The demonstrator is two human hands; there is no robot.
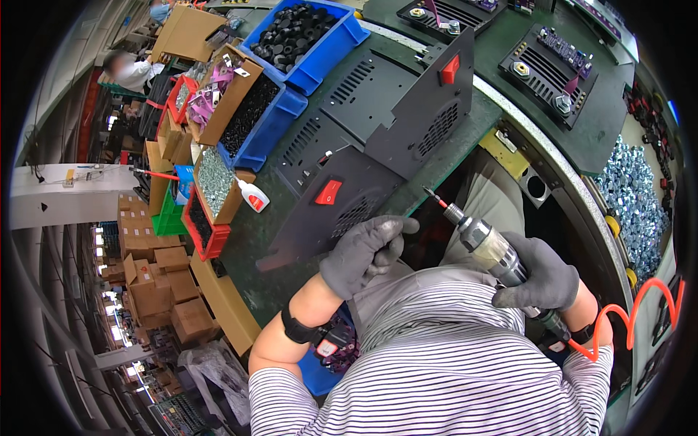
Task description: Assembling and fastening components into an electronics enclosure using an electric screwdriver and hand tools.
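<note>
My right hand (547, 275), in a grey glove, is wrapped round a pneumatic screwdriver (488, 245). Its bit points up and left, toward the bench edge, touching nothing. An orange coiled air hose (627, 311) trails from the tool's back end. My left hand (356, 256), gloved too, has its fingers curled together; whatever they may hold is hidden. Just beyond it, a black metal housing (291, 221) with a red rocker switch (329, 192) and a vent grille stands on the bench. A second black housing (398, 134), with its own red switch (451, 69), stands behind.
Blue bins of black caps (297, 35) and black screws (249, 116) line the back left. Nearer are a box of silver screws (216, 182), a red bin (207, 225) and a white glue bottle (253, 196). Circuit-board assemblies (549, 73) lie far right, above a heap of metal parts (631, 207).
</note>
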